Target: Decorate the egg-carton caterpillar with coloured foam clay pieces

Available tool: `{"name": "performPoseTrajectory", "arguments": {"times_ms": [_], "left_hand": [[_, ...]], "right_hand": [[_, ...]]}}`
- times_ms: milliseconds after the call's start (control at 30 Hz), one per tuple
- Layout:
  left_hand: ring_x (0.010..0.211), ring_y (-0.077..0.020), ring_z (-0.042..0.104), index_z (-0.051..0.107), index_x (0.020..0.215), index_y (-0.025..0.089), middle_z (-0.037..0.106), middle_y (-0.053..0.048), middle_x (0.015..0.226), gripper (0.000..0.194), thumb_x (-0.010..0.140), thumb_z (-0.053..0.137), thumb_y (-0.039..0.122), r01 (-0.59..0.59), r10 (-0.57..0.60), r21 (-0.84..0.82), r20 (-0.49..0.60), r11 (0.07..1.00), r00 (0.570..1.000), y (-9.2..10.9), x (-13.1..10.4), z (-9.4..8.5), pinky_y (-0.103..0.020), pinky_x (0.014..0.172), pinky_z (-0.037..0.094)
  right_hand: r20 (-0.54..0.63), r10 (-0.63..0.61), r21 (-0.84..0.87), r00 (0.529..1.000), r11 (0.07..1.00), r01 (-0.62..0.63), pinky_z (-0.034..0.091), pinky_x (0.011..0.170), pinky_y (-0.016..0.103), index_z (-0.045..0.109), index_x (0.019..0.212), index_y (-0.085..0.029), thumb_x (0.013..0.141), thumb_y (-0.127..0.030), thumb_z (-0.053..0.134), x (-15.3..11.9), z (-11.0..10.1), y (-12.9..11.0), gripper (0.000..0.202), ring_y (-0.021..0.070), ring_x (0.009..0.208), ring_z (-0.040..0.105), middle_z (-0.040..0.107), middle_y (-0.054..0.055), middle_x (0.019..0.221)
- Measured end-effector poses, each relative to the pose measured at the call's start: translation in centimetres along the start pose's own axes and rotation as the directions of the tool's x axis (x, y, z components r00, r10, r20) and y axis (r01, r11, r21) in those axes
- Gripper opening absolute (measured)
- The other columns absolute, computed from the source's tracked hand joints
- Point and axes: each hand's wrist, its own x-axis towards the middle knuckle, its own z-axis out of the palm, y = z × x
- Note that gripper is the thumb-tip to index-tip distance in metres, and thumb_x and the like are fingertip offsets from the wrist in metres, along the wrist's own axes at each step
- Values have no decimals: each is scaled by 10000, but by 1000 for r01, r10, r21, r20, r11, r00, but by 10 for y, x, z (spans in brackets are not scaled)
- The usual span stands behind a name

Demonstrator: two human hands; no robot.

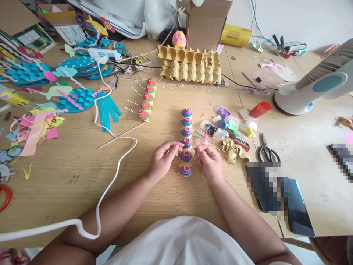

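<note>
- Left hand (164, 156): thumb and index drawn together at the left side of the purple strip (186, 131), fingertips at its fourth dome from the far end
- Right hand (210, 160): thumb and index likewise closed, tips just beside the strip's right edge; at this range it cannot be told whether either set of fingers holds anything small
- Purple strip: lies on the counter (68, 198) between the hands, running away from the person; six domes, purple over blue, with orange trim and small facial marks
- Right of the strip: bags of coloured clay (223, 124), torn carton scraps (231, 151), a red-handled cutter (239, 142) and scissors (266, 151), with a red cup (261, 109) behind
- Farther left: a red and green strip (148, 96) of five domes, green-tipped sticks to its left side
- A white cable (55, 225) winds over the left of the counter
- Far side: tan egg cartons (195, 72) in front of a cardboard box (206, 25)
- Far right: a white fan (314, 79) stands upright
</note>
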Motion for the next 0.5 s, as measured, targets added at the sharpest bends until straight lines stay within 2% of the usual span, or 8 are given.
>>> {"name": "performPoseTrajectory", "arguments": {"times_ms": [267, 500], "left_hand": [[717, -134, 579, 744, 886, 201, 683, -33, 811, 375, 955, 672, 562, 35, -35, -51, -7, 998, 999, -5, 2, -2, -266, 654, 481], [753, -137, 627, 754, 1006, 201, 732, -40, 871, 341, 931, 713, 531, 38, -38, -12, -8, 999, 999, -2, 3, 0, -251, 678, 504]], "right_hand": [[3, -2, 2, 1000, 1000, 2, 338, 501, 253, 737, 806, -203, 789, -559, 831, 0, -1, 0, 369, 91, 507, 431, 631, -16, 618], [-2, -47, -112, 999, 993, 47, 407, 579, 273, 722, 789, -213, 793, -587, 813, 1, -1, -1, 386, 126, 603, 496, 640, 1, 683]]}}
